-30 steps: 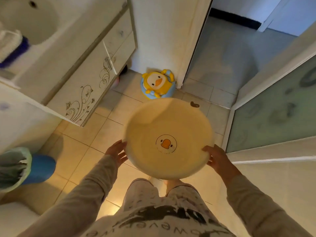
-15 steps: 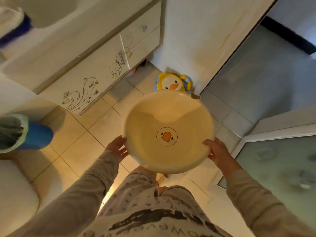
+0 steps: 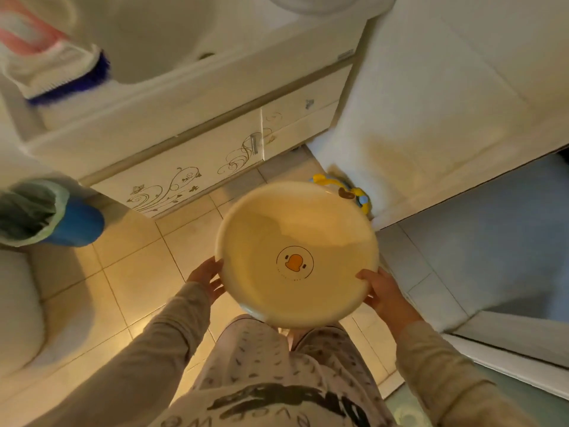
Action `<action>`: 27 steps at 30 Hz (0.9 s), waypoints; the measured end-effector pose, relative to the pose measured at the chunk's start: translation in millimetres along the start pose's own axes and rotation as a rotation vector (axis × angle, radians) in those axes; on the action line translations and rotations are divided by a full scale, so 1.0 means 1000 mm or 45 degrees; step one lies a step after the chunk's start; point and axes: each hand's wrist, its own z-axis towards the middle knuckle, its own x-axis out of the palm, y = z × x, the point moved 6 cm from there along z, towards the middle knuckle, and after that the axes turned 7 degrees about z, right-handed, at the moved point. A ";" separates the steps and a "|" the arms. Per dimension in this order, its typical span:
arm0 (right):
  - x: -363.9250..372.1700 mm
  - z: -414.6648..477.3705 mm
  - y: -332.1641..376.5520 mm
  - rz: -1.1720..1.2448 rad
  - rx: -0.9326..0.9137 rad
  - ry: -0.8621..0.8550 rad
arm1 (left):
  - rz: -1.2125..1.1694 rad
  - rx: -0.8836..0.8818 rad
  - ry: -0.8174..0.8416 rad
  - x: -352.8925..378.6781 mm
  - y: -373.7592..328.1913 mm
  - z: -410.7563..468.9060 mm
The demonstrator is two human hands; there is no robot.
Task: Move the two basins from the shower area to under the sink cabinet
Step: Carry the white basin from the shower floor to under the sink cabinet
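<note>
A: What is the person holding?

B: A round cream basin [image 3: 295, 257] with a small orange duck emblem printed on its floor. It is carried at waist height, mouth up, in front of the body. The left hand [image 3: 205, 280] grips the rim on one side, fingers curled under the edge; the right hand [image 3: 380, 292] grips the opposite rim, thumb over the lip. Both hands are closed on the basin.

A: Where does the sink cabinet lie from there?

B: Ahead and to the left. The cabinet [image 3: 197, 167], white with scrolling vine decals, stands under the sink [image 3: 147, 35], and its doors look closed. The dark gap beneath it sits just above the tiled floor [image 3: 129, 272], so the basin is well above that opening and apart from it. The left hand is the nearer one to the cabinet.

A: Anything else close by?

B: A yellow duck-shaped object [image 3: 354, 189] peeks out behind the basin's far rim, by the wall. Only one basin can be made out.
</note>
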 end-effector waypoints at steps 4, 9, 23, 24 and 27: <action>0.027 0.030 0.024 -0.116 0.043 0.124 | -0.130 -0.021 -0.097 -0.004 -0.002 0.006; 0.062 0.071 0.047 -0.353 0.119 0.240 | -0.293 -0.046 -0.238 -0.004 0.012 0.013; 0.104 0.145 0.046 -0.777 0.235 0.283 | -0.411 -0.214 -0.416 -0.003 0.064 0.073; 0.106 0.153 0.041 -0.788 0.239 0.276 | -0.402 -0.232 -0.416 -0.005 0.069 0.085; 0.108 0.179 0.022 -0.865 0.236 0.223 | -0.359 -0.287 -0.401 -0.008 0.088 0.125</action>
